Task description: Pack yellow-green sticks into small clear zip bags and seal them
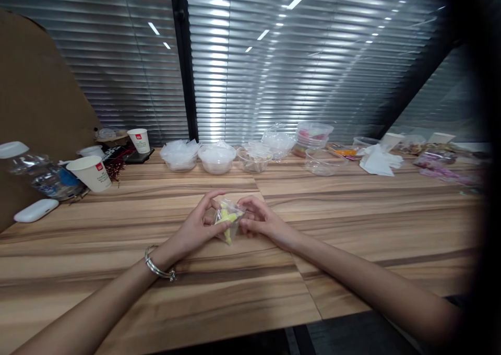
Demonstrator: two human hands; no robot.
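Observation:
Just above the wooden table (250, 282), a small clear plastic bag (234, 228) is held between my two hands. Inside it are yellow pieces (226, 216) whose exact kind I cannot make out. My left hand (198, 224) grips the bag's left side, its thumb lying across the front. On the other side, my right hand (264, 222) pinches the bag's right edge between thumb and fingers. Some fingertips of both hands are hidden behind the bag. A silver bracelet (156, 266) circles my left wrist.
Lidded plastic bowls (217, 159) and an open clear bowl (324, 163) line the back. Paper cups (92, 175), a plastic bottle (50, 175) and a white case (37, 210) stand left. White tissue (379, 160) and pink packets (446, 172) lie right. Blinds (274, 57) rise behind.

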